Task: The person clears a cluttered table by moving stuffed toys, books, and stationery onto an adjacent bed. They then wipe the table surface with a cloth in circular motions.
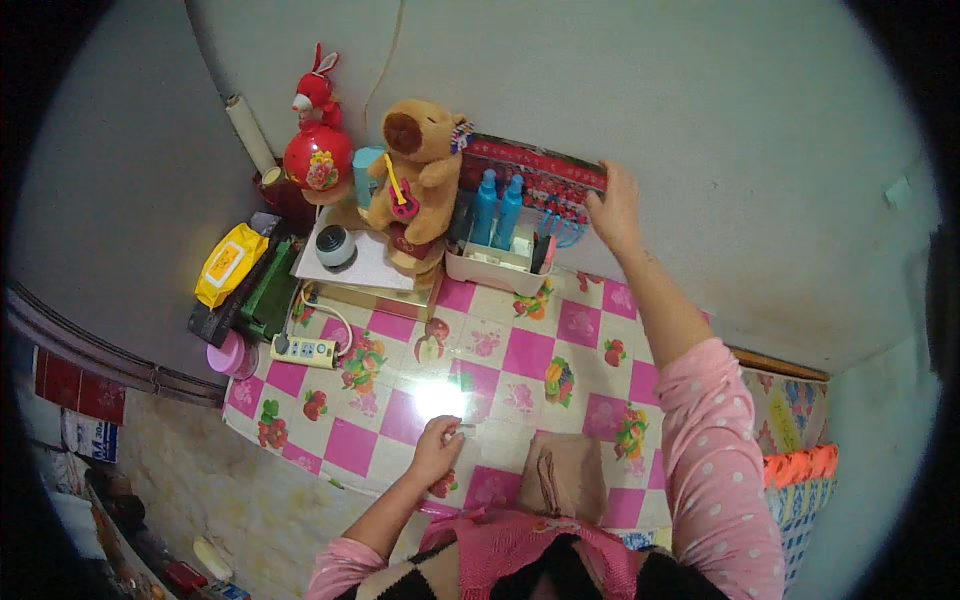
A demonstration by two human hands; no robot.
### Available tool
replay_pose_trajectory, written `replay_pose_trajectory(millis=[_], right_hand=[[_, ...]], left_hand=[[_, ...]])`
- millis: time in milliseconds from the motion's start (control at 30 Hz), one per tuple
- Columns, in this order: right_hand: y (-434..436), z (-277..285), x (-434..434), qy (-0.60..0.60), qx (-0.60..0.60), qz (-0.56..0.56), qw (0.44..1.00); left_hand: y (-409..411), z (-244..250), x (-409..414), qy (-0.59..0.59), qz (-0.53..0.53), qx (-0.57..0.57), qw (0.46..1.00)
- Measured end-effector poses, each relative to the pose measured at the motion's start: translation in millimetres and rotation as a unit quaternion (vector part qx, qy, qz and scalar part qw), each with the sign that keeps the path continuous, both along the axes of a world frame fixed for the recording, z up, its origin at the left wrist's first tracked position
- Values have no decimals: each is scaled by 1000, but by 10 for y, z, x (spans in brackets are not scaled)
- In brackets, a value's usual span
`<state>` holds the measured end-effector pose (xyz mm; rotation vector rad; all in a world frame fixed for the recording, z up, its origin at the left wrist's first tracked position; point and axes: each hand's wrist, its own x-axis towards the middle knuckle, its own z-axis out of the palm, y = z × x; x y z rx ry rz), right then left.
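My right hand (616, 214) reaches to the back of the table, its thumb and fingers around the right end of a long red printed box or panel (540, 166) against the wall. In front of that panel stands a pale plastic organizer (499, 276) with two blue spray bottles (496, 210) in it. Light-blue looped items (564, 227) hang by its right side. Low over the table's front, my left hand (439, 450) has its fingers curled around a small thin object (466, 430), too small to identify. A folded beige cloth or pouch (562, 476) lies to its right.
A checked plastic tablecloth (525, 352) covers the table. At back left are a plush capybara (420, 172), a red ball-shaped ornament (319, 161), a small round speaker (335, 247) and a power strip (304, 350). Yellow wipes (231, 262) and a pink-lidded jar (231, 356) line the left edge.
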<state>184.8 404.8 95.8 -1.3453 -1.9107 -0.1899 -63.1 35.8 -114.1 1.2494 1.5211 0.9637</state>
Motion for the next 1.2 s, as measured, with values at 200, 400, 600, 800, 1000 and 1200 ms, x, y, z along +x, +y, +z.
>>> replay_pose_trajectory(millis=[200,400,600,800,1000,1200], right_hand=[[79,138,-151,-152,-12,-119,981],[217,113,12,-167,-29,-84,982],[397,500,330,32,-2,-50,998],[81,1085,1355,197,-7,63,978],[-954,1086,2100,279,-115,131,944],[-1473,275,1646,291,-400,148,856]], left_hand=[[14,13,15,-19,8,24,1000],[109,27,32,-17,-9,24,1000],[278,93,80,10,-3,45,999],[180,204,86,0,9,43,999],[85,65,78,-21,-7,16,1000],[-51,70,116,-75,49,18,996]])
